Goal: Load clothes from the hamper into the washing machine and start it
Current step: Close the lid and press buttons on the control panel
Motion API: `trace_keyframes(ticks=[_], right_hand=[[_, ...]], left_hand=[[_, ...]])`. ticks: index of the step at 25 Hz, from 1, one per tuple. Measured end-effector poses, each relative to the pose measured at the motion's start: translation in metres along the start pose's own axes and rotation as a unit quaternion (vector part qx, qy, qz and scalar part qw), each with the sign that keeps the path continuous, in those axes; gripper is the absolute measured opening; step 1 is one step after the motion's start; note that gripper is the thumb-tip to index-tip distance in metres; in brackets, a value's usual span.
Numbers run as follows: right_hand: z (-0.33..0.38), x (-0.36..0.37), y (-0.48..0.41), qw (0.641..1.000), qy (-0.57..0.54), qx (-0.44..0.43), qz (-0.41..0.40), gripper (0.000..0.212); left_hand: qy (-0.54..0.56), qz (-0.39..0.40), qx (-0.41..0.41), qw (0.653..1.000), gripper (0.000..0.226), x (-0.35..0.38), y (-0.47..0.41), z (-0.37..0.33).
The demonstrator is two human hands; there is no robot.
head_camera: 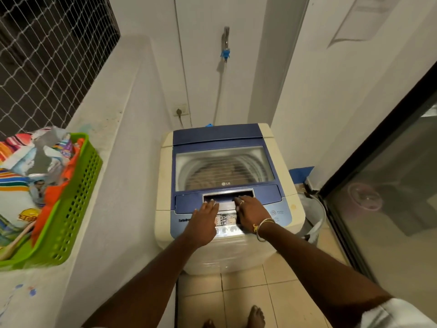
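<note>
Both hands are laid flat at the lid handle [228, 195] of the washing machine [225, 197]: left hand [205, 220], right hand [250, 215], fingers hooked in, nothing gripped. The lid [224, 166] is shut. A slipped hold may drop it onto the fingers. No hamper is identified; a green basket [71, 204] of packets is placed on the left ledge, well apart.

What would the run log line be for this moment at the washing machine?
washing machine lid: closed | left hand, right hand: at lid handle slot | green basket: on ledge, left
</note>
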State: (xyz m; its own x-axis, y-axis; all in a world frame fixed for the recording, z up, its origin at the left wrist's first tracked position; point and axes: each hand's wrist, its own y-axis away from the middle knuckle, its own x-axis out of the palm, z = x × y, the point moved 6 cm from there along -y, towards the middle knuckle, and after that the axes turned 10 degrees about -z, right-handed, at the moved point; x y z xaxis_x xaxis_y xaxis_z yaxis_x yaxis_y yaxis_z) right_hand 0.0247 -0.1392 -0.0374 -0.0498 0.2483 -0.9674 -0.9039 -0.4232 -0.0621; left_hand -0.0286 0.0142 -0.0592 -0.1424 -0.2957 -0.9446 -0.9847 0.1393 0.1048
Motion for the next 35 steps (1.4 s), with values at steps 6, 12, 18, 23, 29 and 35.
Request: trace_keyframes(ticks=[6,12,18,23,29,35], right_hand=[[-0.004,0.0,0.041,0.998,0.004,0.053,-0.028,0.056],[-0.002,-0.002,0.08,0.998,0.008,0.053,-0.038,0.064],[-0.01,-0.001,0.117,1.0,0.018,0.007,-0.025,0.064],[-0.016,-0.006,0.148,1.0,0.016,-0.022,-0.012,0.065],[-0.012,-0.012,0.164,0.999,0.02,-0.036,-0.005,0.064],[-0.007,-0.001,0.172,0.998,0.031,-0.043,0.02,0.065]], left_hand=[[0.037,-0.067,-0.028,0.997,0.058,0.0,0.035,-0.002],[0.027,-0.102,-0.043,0.993,0.059,0.016,0.067,-0.022],[-0.004,-0.112,-0.066,0.991,0.059,0.031,0.096,-0.058],[-0.023,-0.107,-0.072,0.991,0.058,0.028,0.123,-0.087],[-0.041,-0.09,-0.063,0.993,0.06,0.031,0.131,-0.098],[-0.028,-0.082,-0.06,0.994,0.061,0.036,0.126,-0.092]])
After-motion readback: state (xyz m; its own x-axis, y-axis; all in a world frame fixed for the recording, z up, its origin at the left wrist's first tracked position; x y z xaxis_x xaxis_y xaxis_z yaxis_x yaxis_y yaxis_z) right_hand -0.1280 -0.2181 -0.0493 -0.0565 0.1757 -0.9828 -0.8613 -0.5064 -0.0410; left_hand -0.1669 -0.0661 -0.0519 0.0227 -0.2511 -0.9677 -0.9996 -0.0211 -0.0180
